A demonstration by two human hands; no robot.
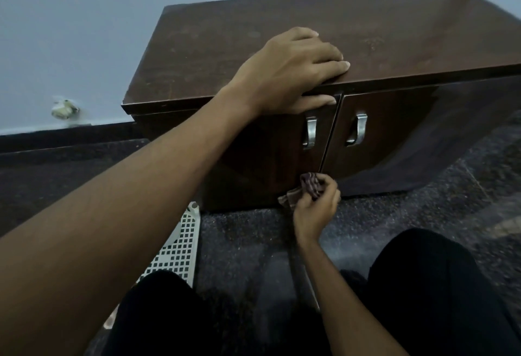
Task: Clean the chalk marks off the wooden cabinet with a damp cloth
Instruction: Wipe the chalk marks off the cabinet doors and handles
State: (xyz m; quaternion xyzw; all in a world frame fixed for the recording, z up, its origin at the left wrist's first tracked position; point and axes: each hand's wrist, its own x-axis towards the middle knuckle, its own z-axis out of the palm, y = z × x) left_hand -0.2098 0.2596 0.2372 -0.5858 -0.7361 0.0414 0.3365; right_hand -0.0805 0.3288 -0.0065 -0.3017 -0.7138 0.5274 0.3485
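Observation:
A low dark wooden cabinet (366,34) stands against the wall, with two doors and a metal handle on each. My left hand (293,70) grips the front edge of its top, fingers on the top and thumb below the lip above the left door. My right hand (317,209) holds a bunched brown striped cloth (308,185) against the bottom of the left door, near the gap between the doors. I cannot make out chalk marks on the dark wood.
A white perforated plastic basket (180,245) lies on the dark speckled floor (242,237) left of my knees. My legs in black trousers (423,285) fill the foreground. A small crumpled object (64,108) sits by the wall at left.

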